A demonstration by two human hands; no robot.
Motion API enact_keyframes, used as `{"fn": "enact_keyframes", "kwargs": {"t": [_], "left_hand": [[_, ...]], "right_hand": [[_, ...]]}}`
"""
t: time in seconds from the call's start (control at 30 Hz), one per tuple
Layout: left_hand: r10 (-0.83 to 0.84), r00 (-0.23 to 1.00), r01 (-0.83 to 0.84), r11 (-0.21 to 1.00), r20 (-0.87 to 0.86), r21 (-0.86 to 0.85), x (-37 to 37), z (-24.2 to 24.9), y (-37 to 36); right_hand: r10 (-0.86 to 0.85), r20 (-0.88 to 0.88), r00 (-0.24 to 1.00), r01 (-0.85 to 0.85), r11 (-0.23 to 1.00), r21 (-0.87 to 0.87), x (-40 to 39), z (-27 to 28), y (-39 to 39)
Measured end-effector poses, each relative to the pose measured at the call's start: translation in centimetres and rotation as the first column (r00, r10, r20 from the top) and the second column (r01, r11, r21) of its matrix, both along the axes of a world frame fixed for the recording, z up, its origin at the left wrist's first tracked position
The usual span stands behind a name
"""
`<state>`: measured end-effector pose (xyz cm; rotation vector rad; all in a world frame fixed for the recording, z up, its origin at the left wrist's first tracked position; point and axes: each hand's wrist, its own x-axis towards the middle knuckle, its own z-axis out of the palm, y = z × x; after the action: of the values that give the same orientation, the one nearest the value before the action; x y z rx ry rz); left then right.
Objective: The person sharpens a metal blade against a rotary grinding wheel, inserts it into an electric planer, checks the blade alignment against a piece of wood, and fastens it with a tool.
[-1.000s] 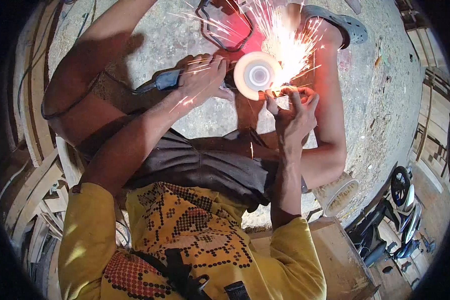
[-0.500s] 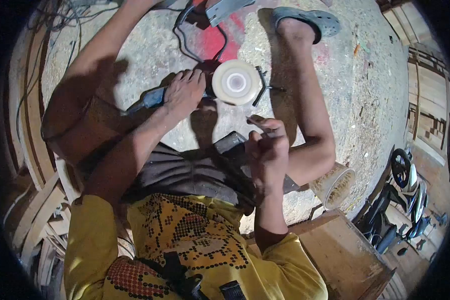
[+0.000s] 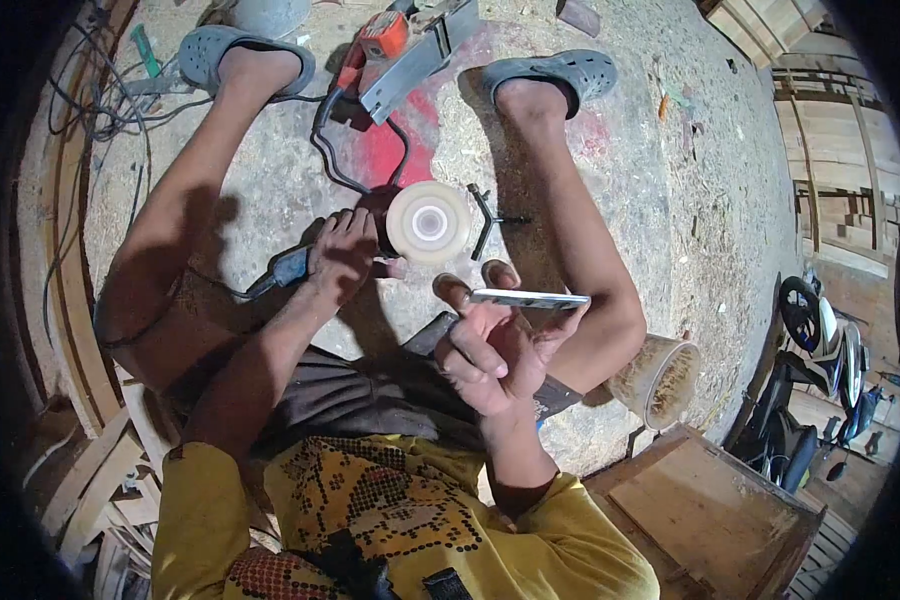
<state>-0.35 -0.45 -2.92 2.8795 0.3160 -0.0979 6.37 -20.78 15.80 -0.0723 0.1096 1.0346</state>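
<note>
My left hand [image 3: 345,255] is wrapped round the body of an angle grinder [image 3: 288,268], which has a blue rear part and a cord. The grinder's round pale disc [image 3: 428,222] faces up, just right of my left fingers. My right hand [image 3: 495,355], palm up, pinches a thin flat metal strip [image 3: 530,298] between thumb and fingertips. The strip lies roughly level, below and right of the disc and apart from it. Right of the disc is a black branched metal piece [image 3: 487,222], probably the grinder's stand or handle.
An orange power tool [image 3: 382,35] with a grey metal plate [image 3: 420,65] lies on the floor beyond the disc. Tangled cords [image 3: 95,90] are at far left. A tub of shavings [image 3: 670,380] and a wooden board [image 3: 710,510] are at right, near a motorbike [image 3: 820,370].
My right hand has turned palm up, bringing the metal strip level with its flat side showing. My left hand stays on the grinder. The view has shifted, showing more floor ahead.
</note>
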Motion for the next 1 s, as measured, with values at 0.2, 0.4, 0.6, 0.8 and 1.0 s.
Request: {"fn": "enact_keyframes", "kwargs": {"t": [0.2,0.4,0.6,0.8,1.0], "left_hand": [[0.009,0.999,-0.011,0.999,0.049,0.031,0.1,0.5,-0.2],[-0.039,0.998,0.041,0.999,-0.052,0.021,0.1,1.1,0.1],[-0.115,0.99,0.116,0.993,-0.088,0.008,-0.8,-0.2,0.5],[-0.044,0.981,0.029,0.996,-0.187,-0.082,0.3,2.8,-0.2],[-0.032,0.993,0.019,0.994,-0.115,-0.106,0.4,3.0,-0.2]], "right_hand": [[0.045,-0.034,0.998,-0.045,0.999,0.013,-0.2,0.1,0.6],[0.052,-0.021,0.998,-0.052,0.999,-0.004,0.1,-0.4,0.6],[-0.007,0.069,0.998,0.022,0.977,-0.214,0.7,-1.8,-0.4],[0.297,0.724,0.623,0.495,0.568,-0.658,4.2,-6.6,-1.8],[0.921,0.355,-0.162,0.927,0.265,-0.264,5.2,-7.7,-0.5]]}}
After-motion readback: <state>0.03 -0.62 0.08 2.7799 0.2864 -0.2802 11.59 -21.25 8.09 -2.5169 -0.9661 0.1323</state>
